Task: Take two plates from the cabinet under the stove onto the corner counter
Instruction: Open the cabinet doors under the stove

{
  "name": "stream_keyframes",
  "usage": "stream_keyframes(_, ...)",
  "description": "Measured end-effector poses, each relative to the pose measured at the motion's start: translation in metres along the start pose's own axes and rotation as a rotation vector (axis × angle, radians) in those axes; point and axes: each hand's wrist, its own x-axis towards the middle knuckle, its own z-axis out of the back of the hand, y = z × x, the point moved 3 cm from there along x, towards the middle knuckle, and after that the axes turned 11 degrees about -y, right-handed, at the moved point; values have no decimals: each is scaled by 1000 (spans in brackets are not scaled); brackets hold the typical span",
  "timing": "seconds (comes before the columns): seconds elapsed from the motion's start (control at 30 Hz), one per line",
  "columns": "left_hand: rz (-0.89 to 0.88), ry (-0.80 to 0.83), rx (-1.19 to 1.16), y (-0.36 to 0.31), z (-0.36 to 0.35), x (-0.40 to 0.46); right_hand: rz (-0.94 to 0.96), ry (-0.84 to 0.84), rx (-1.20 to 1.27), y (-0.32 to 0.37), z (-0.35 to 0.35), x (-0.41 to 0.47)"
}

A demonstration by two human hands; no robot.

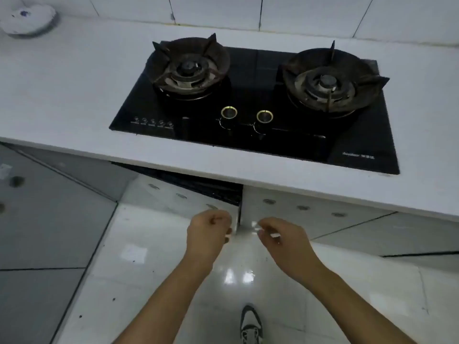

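Observation:
The cabinet under the black two-burner stove (pixel 258 135) has two white doors. The left cabinet door (pixel 173 197) is swung partly outward, leaving a dark gap (pixel 198 183) behind its top edge. My left hand (pixel 208 234) is curled around that door's free edge. The right cabinet door (pixel 298 214) lies nearly flush with the cabinet front, and my right hand (pixel 280 240) pinches its inner edge. No plates show inside the gap. A white dish with a blue pattern (pixel 27 18), blurred, rests on the corner counter (pixel 62 78) at the far left.
The white counter's front edge (pixel 248 177) overhangs the doors just above my hands. Grey cabinet fronts (pixel 49 219) run along the left. Glossy white floor tiles (pixel 154 281) lie below, and my shoe (pixel 250 324) stands near the bottom edge.

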Motion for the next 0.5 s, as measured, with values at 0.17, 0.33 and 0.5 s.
stream_keyframes(0.17,334,-116,-412,32,-32,33,-193,-37,161,-42,-42,40)
stream_keyframes(0.33,402,-130,-691,46,-47,40,-308,-39,318,-65,-77,58)
stream_keyframes(0.5,350,-66,-776,47,-54,40,-282,-55,442,-64,-93,67)
